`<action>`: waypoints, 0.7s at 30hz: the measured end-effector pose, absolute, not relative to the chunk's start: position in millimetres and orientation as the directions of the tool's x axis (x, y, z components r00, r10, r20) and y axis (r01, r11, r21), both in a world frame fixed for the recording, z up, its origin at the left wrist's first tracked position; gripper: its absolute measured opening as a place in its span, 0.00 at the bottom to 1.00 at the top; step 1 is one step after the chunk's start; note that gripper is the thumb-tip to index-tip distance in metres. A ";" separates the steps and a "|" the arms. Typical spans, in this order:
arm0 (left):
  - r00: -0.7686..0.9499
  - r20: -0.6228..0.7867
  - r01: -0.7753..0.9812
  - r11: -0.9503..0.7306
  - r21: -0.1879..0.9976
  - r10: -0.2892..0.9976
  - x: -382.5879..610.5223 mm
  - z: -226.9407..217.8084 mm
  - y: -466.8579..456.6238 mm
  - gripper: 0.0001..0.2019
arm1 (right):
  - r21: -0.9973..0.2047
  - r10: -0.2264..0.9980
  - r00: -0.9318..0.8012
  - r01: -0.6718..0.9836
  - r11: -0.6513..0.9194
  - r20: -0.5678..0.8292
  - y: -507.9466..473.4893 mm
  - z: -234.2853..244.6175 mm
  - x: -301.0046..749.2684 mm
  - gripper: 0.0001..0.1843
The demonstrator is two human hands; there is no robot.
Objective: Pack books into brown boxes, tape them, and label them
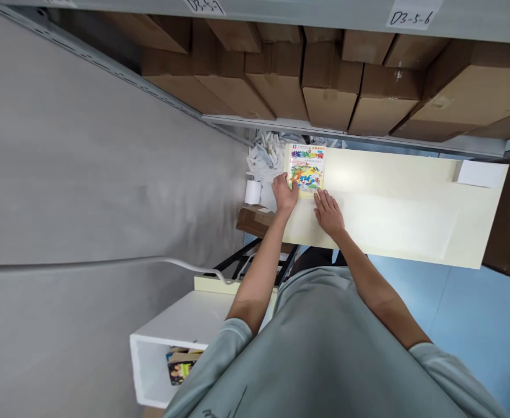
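Note:
A thin book with a colourful cartoon cover lies at the left end of a long cream tabletop. My left hand is at its lower left edge, fingers curled round the side and thumb over the cover. At the lower right corner of the book, my right hand rests with fingers stretched out, their tips touching or very near the edge. What lies beneath the book is hidden.
A white block-like box sits at the table's far right. Shelved cardboard boxes hang over the back edge. Left of the table are crumpled white paper, a white roll and a cardboard box. A white cable crosses the left side.

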State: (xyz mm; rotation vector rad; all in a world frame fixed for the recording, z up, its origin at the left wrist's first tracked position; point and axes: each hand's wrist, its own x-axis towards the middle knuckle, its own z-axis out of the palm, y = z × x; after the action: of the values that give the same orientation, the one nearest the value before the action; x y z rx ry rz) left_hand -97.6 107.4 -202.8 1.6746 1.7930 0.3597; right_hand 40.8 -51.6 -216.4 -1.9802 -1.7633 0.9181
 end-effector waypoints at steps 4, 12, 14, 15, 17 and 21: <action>-0.012 -0.335 0.790 0.214 0.574 0.942 -99.1 -210.5 129.4 0.20 | -0.625 0.975 0.031 0.763 -0.165 -0.219 -57.5 -224.2 39.8 0.35; -0.028 -0.357 0.726 0.265 0.635 0.934 -83.2 -214.3 148.6 0.15 | -0.599 0.972 0.042 0.781 -0.177 -0.232 -55.2 -225.8 35.1 0.35; -0.019 -0.427 0.681 0.325 0.656 0.904 -81.5 -212.9 158.9 0.09 | -0.599 0.972 0.044 0.780 -0.179 -0.233 -55.3 -225.0 35.4 0.35; 0.015 -0.452 0.661 0.330 0.674 0.892 -81.6 -211.0 163.8 0.06 | -0.600 0.972 0.043 0.780 -0.177 -0.231 -55.4 -224.7 35.7 0.35; 0.105 -0.453 0.622 0.297 0.724 0.885 -82.5 -203.7 170.3 0.05 | -0.601 0.975 0.039 0.781 -0.167 -0.221 -55.8 -224.5 36.2 0.35; 0.232 -0.321 0.569 0.139 0.810 0.918 -78.6 -176.6 164.1 0.10 | -0.621 0.980 0.036 0.769 -0.151 -0.194 -56.2 -224.8 35.6 0.34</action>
State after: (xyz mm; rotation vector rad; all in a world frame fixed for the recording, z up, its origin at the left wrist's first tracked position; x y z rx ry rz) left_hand -78.6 164.1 -176.6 1.5425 1.4489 0.4560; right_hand 35.6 -56.2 -224.8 -1.9747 -1.7746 0.8437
